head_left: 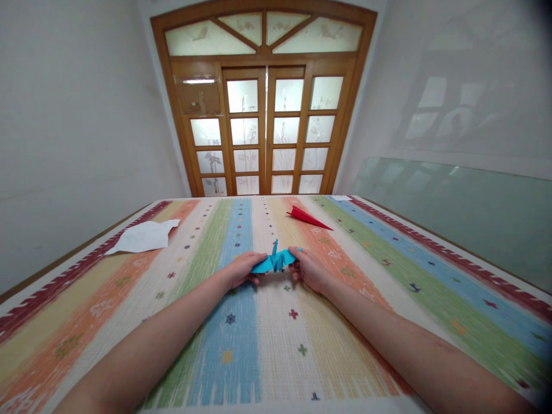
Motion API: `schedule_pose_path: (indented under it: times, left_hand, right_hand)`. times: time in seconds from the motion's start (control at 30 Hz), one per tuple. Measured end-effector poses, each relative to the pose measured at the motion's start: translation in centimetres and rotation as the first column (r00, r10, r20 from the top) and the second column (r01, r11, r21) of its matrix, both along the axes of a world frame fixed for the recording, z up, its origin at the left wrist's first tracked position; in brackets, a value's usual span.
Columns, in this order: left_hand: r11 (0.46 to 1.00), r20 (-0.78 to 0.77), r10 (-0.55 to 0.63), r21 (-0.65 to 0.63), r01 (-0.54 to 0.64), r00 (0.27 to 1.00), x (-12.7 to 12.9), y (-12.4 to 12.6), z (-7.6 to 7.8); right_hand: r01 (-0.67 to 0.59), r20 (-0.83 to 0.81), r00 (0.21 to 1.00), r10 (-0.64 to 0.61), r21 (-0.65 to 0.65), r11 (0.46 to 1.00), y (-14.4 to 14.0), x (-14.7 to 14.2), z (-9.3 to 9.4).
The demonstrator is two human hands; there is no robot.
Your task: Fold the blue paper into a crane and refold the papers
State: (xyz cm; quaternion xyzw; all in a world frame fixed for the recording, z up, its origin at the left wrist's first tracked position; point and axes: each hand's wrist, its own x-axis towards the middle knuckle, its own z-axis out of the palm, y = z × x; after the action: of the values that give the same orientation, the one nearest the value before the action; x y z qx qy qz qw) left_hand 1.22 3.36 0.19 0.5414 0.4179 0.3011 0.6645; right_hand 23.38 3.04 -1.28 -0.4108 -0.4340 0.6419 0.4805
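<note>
Blue folded paper figure: held just above the striped tablecloth, mid-table, between both hands; long axis runs left to right, one point sticking up near the centre. Largest to smallest otherwise: wooden glazed door beyond the far edge; white paper sheet, far left; left hand, fingertips pinching the figure's left tip; right hand, fingertips apparently pinching the right tip, though the grip is small in view; red folded paper dart, well apart, beyond the right hand.
</note>
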Motion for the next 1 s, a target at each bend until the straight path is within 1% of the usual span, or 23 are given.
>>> schedule_pose_path:
  times: [0.13, 0.4, 0.7, 0.87, 1.0]
  left_hand:
    - [1.000, -0.010, 0.010, -0.010, -0.010, 1.000, 0.02, 0.03, 0.14]
    - [0.999, -0.002, 0.030, -0.034, -0.030, 1.000, 0.02, -0.14, 0.36]
    - [0.998, 0.024, 0.048, -0.035, -0.047, 0.999, 0.03, -0.33, 0.34]
    - [1.000, 0.050, 0.002, 0.000, -0.002, 0.999, -0.08, -0.21, -0.10]
    - [1.000, 0.039, -0.026, 0.017, 0.025, 0.999, -0.01, -0.51, 0.16]
  right_hand:
    - [-0.020, -0.014, 1.000, 0.020, 0.011, 1.000, 0.24, 0.08, -0.10]
    - [-0.049, -0.007, 0.999, 0.049, -0.012, 0.999, 0.10, 0.02, 0.31]
    - [-0.060, 0.055, 0.997, 0.061, -0.014, 0.998, -0.26, -0.07, 0.34]
    - [-0.054, 0.023, 0.998, 0.055, -0.026, 0.998, -0.27, 0.06, 0.47]
    - [-0.061, -0.008, 0.998, 0.061, -0.019, 0.998, -0.52, 0.23, 0.47]
